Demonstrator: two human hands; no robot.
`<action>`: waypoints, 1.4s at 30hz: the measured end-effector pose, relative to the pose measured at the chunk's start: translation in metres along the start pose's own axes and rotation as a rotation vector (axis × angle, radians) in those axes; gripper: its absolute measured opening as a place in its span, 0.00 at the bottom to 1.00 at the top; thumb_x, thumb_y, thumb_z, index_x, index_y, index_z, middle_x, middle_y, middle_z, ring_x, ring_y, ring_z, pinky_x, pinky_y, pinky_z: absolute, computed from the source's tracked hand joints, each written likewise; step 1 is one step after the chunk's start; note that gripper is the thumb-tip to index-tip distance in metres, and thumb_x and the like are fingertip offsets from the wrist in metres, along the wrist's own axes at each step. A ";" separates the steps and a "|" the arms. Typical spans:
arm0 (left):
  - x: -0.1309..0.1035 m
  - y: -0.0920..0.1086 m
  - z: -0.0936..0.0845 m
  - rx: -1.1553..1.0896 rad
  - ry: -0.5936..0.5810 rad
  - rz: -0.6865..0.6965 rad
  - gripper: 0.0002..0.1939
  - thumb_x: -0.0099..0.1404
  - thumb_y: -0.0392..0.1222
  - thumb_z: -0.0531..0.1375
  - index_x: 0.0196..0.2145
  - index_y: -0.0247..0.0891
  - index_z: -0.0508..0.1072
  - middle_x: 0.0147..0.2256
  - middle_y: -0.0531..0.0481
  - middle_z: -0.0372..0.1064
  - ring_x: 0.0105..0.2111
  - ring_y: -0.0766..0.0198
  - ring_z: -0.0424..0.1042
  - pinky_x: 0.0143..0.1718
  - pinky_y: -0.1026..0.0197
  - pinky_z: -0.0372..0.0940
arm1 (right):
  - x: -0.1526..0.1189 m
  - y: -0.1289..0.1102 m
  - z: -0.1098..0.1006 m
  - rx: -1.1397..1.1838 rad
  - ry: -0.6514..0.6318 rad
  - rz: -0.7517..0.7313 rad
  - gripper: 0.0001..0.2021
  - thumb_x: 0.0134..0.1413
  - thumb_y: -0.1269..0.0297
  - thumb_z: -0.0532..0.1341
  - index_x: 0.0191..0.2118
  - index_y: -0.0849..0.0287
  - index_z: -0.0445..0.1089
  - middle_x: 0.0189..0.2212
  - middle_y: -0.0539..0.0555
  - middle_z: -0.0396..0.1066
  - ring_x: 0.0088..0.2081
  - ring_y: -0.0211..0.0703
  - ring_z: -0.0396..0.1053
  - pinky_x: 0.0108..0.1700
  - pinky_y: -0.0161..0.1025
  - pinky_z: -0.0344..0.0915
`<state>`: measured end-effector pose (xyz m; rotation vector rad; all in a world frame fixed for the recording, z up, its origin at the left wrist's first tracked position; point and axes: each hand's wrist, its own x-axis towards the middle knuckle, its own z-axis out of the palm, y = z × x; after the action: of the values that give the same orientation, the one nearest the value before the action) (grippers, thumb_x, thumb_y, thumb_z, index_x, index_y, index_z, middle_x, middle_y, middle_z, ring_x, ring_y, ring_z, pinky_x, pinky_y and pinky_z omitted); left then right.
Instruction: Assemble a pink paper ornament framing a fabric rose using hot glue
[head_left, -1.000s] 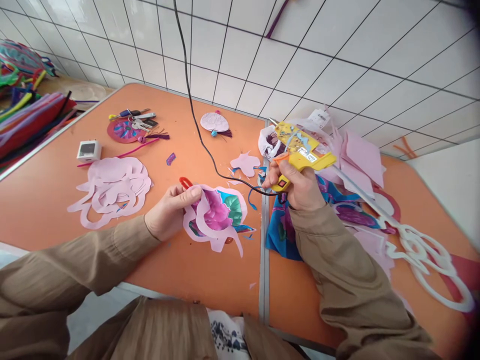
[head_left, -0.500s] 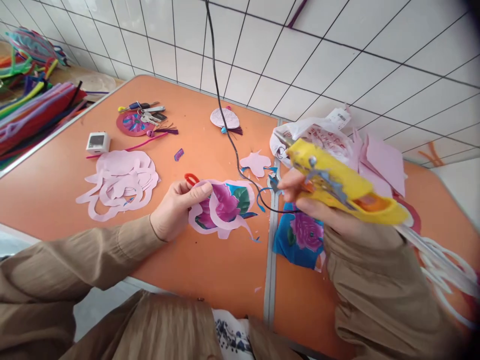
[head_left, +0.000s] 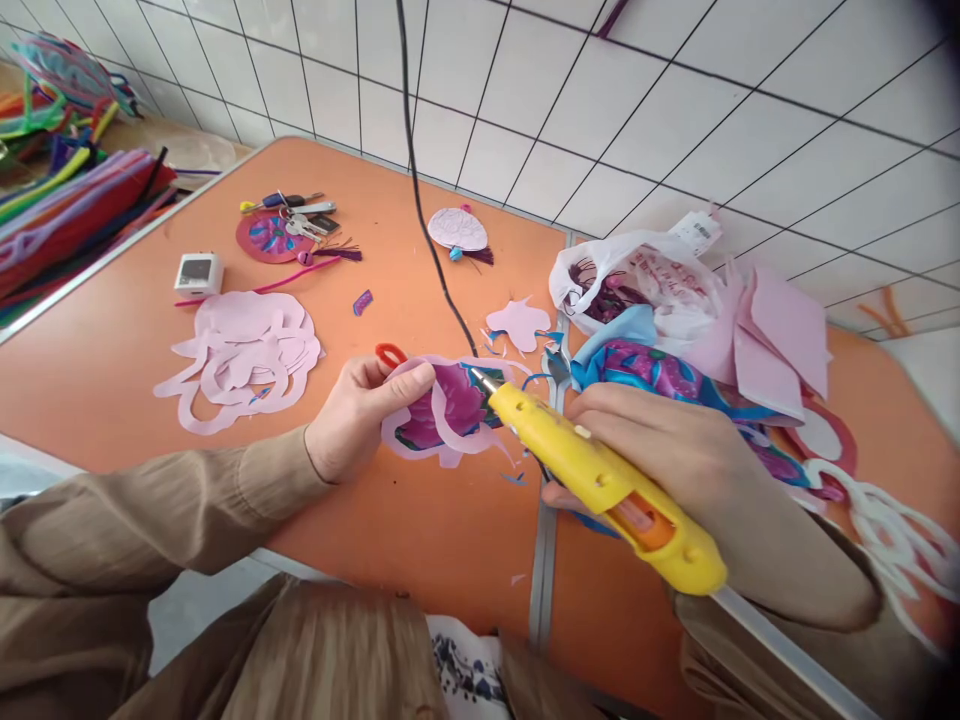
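White tiles with dark joints cover the wall (head_left: 315, 60) behind the orange worktop (head_left: 375, 540), and from where I stand the far left holds a bright heap of pipe cleaners (head_left: 82, 220). Next along is a small white box (head_left: 199, 275) with a dark face, beside a pink pipe cleaner (head_left: 274, 287). Behind these, keys (head_left: 300, 228) lie partly on a round red-edged floral piece (head_left: 262, 238). Nearer the person, pale pink cutouts (head_left: 244, 350) overlap in a loose pile.

The left hand (head_left: 356, 410) has its fingers clamped on the left edge of the layered floral cutout (head_left: 456, 395), thumb on top. A red loop (head_left: 391, 354) shows by those fingers. The cutout is held above the worktop, its long axis running roughly left to right, a curling pink strip across its front. Farther back sits an oval ornament (head_left: 457, 229) with a dark tassel, and a black cord (head_left: 412, 165) drops past it.

The right hand (head_left: 660, 450) has its fingers wrapped around the yellow glue gun (head_left: 600, 480). The gun's long axis slants, nozzle up and left at the cutout's right side, rear end toward the lower right; I can't tell whether the tip touches. Beyond that hand are a white plastic bag (head_left: 675, 285), blue floral cloth (head_left: 649, 368) and folded pink sheets (head_left: 780, 325), then looped white strands (head_left: 892, 510).
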<state>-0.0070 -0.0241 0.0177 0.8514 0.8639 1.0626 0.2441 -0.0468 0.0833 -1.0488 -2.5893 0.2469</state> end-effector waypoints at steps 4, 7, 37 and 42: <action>0.000 -0.001 0.000 0.018 -0.018 0.005 0.23 0.54 0.57 0.71 0.21 0.32 0.76 0.20 0.49 0.71 0.20 0.66 0.67 0.22 0.65 0.61 | 0.003 -0.004 0.003 -0.072 -0.044 -0.056 0.11 0.63 0.61 0.57 0.29 0.57 0.63 0.26 0.52 0.63 0.27 0.43 0.61 0.28 0.42 0.57; -0.001 0.000 0.000 0.038 -0.033 0.008 0.23 0.55 0.57 0.70 0.21 0.32 0.76 0.19 0.49 0.71 0.20 0.66 0.68 0.22 0.65 0.61 | 0.007 -0.008 0.004 -0.099 -0.064 -0.085 0.12 0.63 0.62 0.57 0.28 0.57 0.64 0.25 0.51 0.62 0.26 0.42 0.60 0.27 0.42 0.55; -0.002 0.000 0.002 -0.003 -0.033 0.013 0.21 0.53 0.55 0.72 0.23 0.32 0.78 0.21 0.49 0.73 0.21 0.67 0.68 0.23 0.65 0.64 | 0.009 -0.018 0.000 -0.285 0.016 -0.082 0.17 0.64 0.65 0.52 0.23 0.56 0.59 0.22 0.52 0.61 0.23 0.40 0.56 0.25 0.42 0.52; -0.001 -0.001 0.000 0.026 -0.017 0.017 0.19 0.52 0.54 0.72 0.23 0.33 0.78 0.21 0.50 0.73 0.22 0.66 0.69 0.26 0.63 0.65 | 0.006 -0.017 -0.002 -0.318 0.010 -0.065 0.15 0.63 0.68 0.52 0.23 0.56 0.58 0.21 0.51 0.60 0.23 0.41 0.56 0.25 0.43 0.51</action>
<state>-0.0066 -0.0258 0.0172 0.8897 0.8586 1.0593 0.2300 -0.0547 0.0912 -1.0598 -2.7061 -0.1927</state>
